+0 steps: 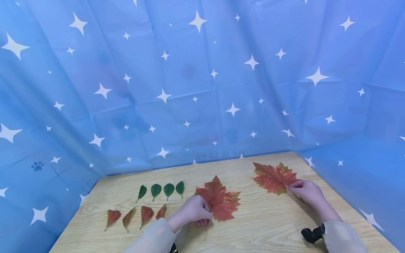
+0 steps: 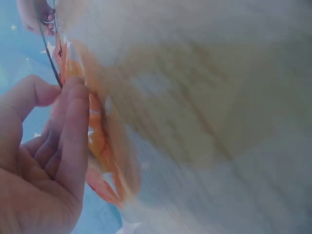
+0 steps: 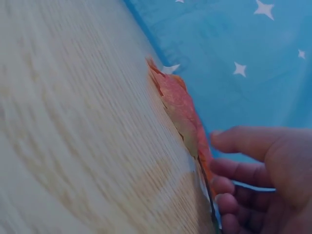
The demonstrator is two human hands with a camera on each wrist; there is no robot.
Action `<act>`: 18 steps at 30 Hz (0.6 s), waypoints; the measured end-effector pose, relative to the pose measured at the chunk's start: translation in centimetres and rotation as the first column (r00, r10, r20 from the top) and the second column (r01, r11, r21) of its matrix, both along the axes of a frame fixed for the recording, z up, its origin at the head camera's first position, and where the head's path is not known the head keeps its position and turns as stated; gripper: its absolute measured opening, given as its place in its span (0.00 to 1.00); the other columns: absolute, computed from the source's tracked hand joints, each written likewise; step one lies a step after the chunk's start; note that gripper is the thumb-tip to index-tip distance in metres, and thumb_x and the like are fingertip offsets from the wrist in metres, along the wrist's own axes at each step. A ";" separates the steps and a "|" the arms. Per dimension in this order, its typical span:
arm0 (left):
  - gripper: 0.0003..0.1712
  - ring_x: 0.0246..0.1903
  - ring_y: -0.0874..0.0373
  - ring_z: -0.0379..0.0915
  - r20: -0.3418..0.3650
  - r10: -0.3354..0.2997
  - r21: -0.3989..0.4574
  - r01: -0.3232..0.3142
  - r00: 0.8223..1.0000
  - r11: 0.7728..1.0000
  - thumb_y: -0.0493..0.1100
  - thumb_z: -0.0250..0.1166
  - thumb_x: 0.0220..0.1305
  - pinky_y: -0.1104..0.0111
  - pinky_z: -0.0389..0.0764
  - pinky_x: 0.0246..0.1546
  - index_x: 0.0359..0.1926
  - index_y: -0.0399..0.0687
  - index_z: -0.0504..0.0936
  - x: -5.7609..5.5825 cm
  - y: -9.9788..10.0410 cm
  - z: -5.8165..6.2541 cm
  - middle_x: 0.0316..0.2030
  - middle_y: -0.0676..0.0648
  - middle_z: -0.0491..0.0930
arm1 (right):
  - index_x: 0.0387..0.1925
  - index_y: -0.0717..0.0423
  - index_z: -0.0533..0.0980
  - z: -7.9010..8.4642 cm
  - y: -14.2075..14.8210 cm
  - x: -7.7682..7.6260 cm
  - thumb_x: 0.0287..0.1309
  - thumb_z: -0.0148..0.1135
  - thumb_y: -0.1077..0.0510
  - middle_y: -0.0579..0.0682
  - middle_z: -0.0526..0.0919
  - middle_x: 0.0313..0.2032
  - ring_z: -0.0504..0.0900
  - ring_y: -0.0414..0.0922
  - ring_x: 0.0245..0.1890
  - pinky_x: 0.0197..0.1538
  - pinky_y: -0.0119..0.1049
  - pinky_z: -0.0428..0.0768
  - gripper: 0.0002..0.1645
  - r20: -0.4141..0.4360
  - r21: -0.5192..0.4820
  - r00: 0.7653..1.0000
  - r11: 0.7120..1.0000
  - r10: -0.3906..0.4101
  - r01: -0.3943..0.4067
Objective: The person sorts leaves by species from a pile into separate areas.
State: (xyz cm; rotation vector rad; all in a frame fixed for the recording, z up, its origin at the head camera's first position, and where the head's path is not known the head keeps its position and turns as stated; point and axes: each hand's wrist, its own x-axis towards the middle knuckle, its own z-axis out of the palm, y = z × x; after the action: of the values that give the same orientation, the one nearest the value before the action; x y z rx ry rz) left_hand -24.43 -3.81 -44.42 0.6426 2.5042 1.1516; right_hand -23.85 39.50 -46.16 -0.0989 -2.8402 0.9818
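Note:
Near the middle of the table lies a red maple leaf [image 1: 223,202] with a long thin stem. My left hand [image 1: 194,211] pinches that stem between thumb and forefinger, as the left wrist view shows with the stem [image 2: 52,68] at the fingertips. Farther right, a second maple leaf [image 1: 272,177], red with greenish edges, lies flat. My right hand [image 1: 307,191] is beside its stem end. In the right wrist view the thumb and forefinger [image 3: 239,169] stand apart, with the other fingers loosely bent close to the stem [image 3: 205,183].
Several small green leaves [image 1: 156,189] form a row at the left of the wooden table [image 1: 253,232]. Nearer, several small reddish leaves [image 1: 146,215] form another row, one partly behind the left arm. A blue curtain [image 1: 196,70] with white stars hangs around the table's edges.

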 end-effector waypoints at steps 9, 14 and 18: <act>0.15 0.11 0.57 0.76 0.087 0.085 0.091 -0.093 0.993 0.992 0.35 0.69 0.53 0.62 0.81 0.17 0.14 0.41 0.76 0.0 -0.5 -0.8 0.13 0.45 0.79 | 0.19 0.56 0.73 -0.2 -0.7 0.1 0.52 0.67 0.55 0.46 0.73 0.21 0.68 0.45 0.21 0.27 0.39 0.67 0.14 0.021 0.082 1.000 0.997 -0.003 0.001; 0.14 0.11 0.59 0.74 0.142 0.105 0.140 -0.125 0.984 0.982 0.36 0.67 0.55 0.63 0.80 0.16 0.16 0.43 0.74 -0.2 -0.8 -0.9 0.14 0.44 0.79 | 0.11 0.51 0.63 -0.5 -1.1 0.3 0.52 0.63 0.58 0.43 0.60 0.12 0.58 0.42 0.14 0.24 0.37 0.60 0.21 0.006 0.098 1.000 0.995 -0.005 0.005; 0.12 0.12 0.60 0.74 0.232 0.102 0.211 -0.153 0.967 0.965 0.36 0.67 0.57 0.67 0.79 0.16 0.20 0.40 0.75 -0.4 -0.9 -1.0 0.16 0.43 0.80 | 0.10 0.50 0.61 -0.5 -1.2 0.5 0.52 0.62 0.58 0.42 0.56 0.11 0.55 0.40 0.13 0.23 0.36 0.59 0.23 0.000 0.093 1.000 0.996 0.001 -0.001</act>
State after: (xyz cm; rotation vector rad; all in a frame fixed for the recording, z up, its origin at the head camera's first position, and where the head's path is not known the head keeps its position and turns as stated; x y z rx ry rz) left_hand -24.80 -4.73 -45.37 0.3859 2.2742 1.4858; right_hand -23.38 38.25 -46.63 -0.0877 -2.8802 0.8477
